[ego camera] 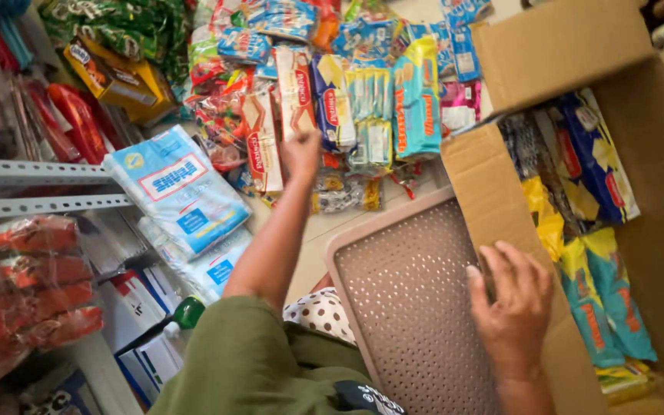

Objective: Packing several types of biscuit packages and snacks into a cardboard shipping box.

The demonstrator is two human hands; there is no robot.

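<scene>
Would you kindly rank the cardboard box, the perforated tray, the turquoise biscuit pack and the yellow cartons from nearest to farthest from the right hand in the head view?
1. Cardboard box: the right hand rests on its near wall.
2. Perforated tray: just left of the hand; nearly tied with the box.
3. Turquoise biscuit pack: up the floor, middle.
4. Yellow cartons: far upper left.

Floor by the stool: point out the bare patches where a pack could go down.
A bare strip of pale floor lies between the left forearm, the perforated stool and the packet pile. The stool top is free beside the right hand. Beyond the left hand packets crowd; the cardboard box is packed.
</scene>
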